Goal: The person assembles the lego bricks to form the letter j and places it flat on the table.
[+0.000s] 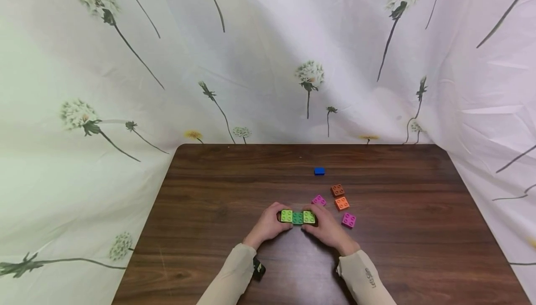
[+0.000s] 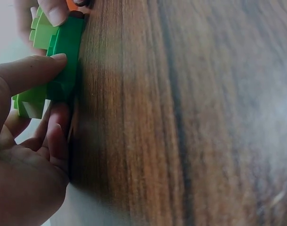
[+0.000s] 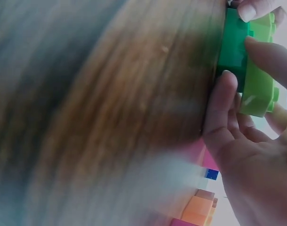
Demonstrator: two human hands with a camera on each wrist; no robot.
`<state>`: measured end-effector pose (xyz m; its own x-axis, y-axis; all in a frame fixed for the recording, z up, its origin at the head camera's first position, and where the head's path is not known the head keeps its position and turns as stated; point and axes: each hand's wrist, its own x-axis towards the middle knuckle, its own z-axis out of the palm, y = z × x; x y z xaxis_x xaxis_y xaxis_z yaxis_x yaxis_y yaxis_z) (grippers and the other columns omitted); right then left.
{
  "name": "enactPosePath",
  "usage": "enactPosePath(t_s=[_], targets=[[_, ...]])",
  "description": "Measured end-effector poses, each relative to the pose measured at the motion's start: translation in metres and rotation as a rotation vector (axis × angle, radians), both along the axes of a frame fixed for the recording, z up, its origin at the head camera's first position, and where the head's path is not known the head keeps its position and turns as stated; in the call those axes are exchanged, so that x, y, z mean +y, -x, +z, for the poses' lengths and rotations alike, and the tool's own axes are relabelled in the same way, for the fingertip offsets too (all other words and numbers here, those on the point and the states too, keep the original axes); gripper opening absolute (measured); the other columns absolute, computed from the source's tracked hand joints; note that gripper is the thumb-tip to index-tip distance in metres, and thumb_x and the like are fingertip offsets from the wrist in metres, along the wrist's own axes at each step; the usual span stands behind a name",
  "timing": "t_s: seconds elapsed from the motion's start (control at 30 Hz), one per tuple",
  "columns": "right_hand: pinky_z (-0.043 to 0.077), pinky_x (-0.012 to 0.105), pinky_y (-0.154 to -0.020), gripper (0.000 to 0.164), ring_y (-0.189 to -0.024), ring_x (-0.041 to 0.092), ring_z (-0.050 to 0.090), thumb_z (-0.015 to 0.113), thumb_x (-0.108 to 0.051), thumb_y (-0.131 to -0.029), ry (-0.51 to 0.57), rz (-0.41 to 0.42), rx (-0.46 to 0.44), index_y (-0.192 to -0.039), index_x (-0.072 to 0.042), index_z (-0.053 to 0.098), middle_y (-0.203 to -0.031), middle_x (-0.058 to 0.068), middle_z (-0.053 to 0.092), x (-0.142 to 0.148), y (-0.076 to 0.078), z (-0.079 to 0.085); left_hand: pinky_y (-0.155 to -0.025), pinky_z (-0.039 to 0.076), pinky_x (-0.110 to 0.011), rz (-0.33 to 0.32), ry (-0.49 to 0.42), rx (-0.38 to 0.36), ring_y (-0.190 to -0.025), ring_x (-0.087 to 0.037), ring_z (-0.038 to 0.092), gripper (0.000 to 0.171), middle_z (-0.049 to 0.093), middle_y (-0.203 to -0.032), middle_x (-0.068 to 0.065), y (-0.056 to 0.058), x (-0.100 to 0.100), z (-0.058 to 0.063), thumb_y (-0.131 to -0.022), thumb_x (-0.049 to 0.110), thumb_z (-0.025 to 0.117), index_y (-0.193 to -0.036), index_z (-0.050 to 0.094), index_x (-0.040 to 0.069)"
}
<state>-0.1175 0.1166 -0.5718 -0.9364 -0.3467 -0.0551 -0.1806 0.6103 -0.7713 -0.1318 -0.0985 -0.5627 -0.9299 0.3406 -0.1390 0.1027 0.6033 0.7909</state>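
Pale cloth (image 1: 259, 63) printed with dandelions is hanging behind a dark brown wood-grain bench (image 1: 201, 230), and from my remote seat I am watching two bare hands working over it. The left hand (image 1: 268, 222) and the right hand (image 1: 330, 228) are facing each other, sharing one joined piece. Its base, a dark green plastic brick with round studs (image 1: 298, 218), is lying low over the wood; I am not managing to tell whether it is touching. Two square lime-green plastic bricks with four studs each, a left one (image 1: 286, 215) and a right one (image 1: 309, 217), are sitting on its ends and overhanging them.

Each grip is clamping its own end of that piece, thumb on the near side, fingers behind. I am judging that this pinch is keeping both layers aligned while leaving the studs uncovered.

Loose bricks are lying beyond and to the right, probably within easy reach: a small blue rectangular block (image 1: 319, 171) farthest off, a brown studded brick (image 1: 337, 190) near an orange one (image 1: 341, 203), one magenta brick (image 1: 319, 200) just beyond the right fingers, another magenta brick (image 1: 349, 220) beside that hand.
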Motion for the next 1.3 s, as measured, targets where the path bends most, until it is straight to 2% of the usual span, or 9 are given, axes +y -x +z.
enactPosePath(t_s=[0.27, 0.43, 0.53, 0.7, 0.9, 1.07, 1.3], targets=[[0.045, 0.045, -0.095, 0.049, -0.113, 0.019, 0.054, 0.075, -0.026, -0.084, -0.016, -0.003, -0.033, -0.128, -0.015, 0.056, -0.124, 0.001, 0.057, 0.008, -0.002, 0.006, -0.080, 0.043, -0.031, 0.002, 0.007, -0.016, -0.091, -0.014, 0.053, 0.037, 0.061, -0.107, -0.004, 0.000, 0.001, 0.000, -0.077, 0.015, 0.079, -0.112, 0.067, 0.011], [0.047, 0.030, -0.076, 0.052, -0.092, 0.012, 0.054, 0.074, -0.027, -0.085, -0.013, -0.016, -0.045, -0.132, -0.014, 0.055, -0.112, -0.001, 0.056, 0.015, -0.005, 0.012, -0.080, 0.043, -0.031, 0.002, 0.007, -0.018, -0.090, -0.014, 0.052, 0.037, 0.061, -0.105, -0.004, -0.001, 0.000, -0.001, -0.078, 0.015, 0.079, -0.112, 0.067, 0.011], [0.045, 0.023, -0.067, 0.047, -0.082, 0.010, 0.052, 0.074, -0.023, -0.085, 0.026, -0.024, 0.003, -0.128, -0.011, 0.057, -0.103, 0.001, 0.056, 0.020, -0.006, 0.017, -0.079, 0.042, -0.031, -0.002, 0.006, -0.011, -0.089, -0.013, 0.052, 0.037, 0.060, -0.105, -0.004, -0.001, -0.001, -0.002, -0.078, 0.015, 0.079, -0.113, 0.067, 0.011], [0.046, 0.023, -0.068, 0.036, -0.079, 0.008, 0.054, 0.074, -0.016, -0.085, 0.101, -0.058, 0.160, -0.118, -0.007, 0.062, -0.099, 0.006, 0.063, 0.033, -0.007, 0.023, -0.076, 0.042, -0.029, -0.001, 0.015, -0.009, -0.087, -0.013, 0.051, 0.037, 0.060, -0.103, -0.004, -0.001, -0.001, -0.001, -0.078, 0.016, 0.079, -0.113, 0.067, 0.011], [0.046, 0.022, -0.061, 0.032, -0.072, 0.003, 0.051, 0.075, -0.010, -0.083, 0.164, -0.181, 0.283, -0.112, -0.006, 0.063, -0.091, 0.008, 0.061, 0.059, -0.008, 0.020, -0.070, 0.038, -0.025, 0.001, 0.012, -0.020, -0.081, -0.012, 0.047, 0.038, 0.058, -0.099, -0.003, 0.000, 0.000, -0.001, -0.078, 0.015, 0.079, -0.114, 0.067, 0.011], [0.045, 0.022, -0.058, 0.033, -0.070, 0.003, 0.051, 0.075, -0.012, -0.084, 0.135, -0.274, 0.252, -0.113, -0.005, 0.062, -0.091, 0.009, 0.061, 0.085, -0.013, 0.015, -0.068, 0.037, -0.024, 0.000, 0.001, -0.023, -0.079, -0.012, 0.046, 0.038, 0.057, -0.097, -0.002, 0.000, 0.001, -0.001, -0.078, 0.015, 0.079, -0.113, 0.067, 0.011], [0.044, 0.023, -0.062, 0.037, -0.078, 0.010, 0.050, 0.071, -0.025, -0.088, 0.032, -0.308, 0.080, -0.118, -0.008, 0.058, -0.104, 0.008, 0.059, 0.112, -0.022, 0.009, -0.067, 0.037, -0.023, 0.002, 0.014, -0.021, -0.079, -0.012, 0.045, 0.038, 0.057, -0.097, -0.002, 0.000, 0.001, -0.002, -0.078, 0.015, 0.080, -0.113, 0.067, 0.011]])
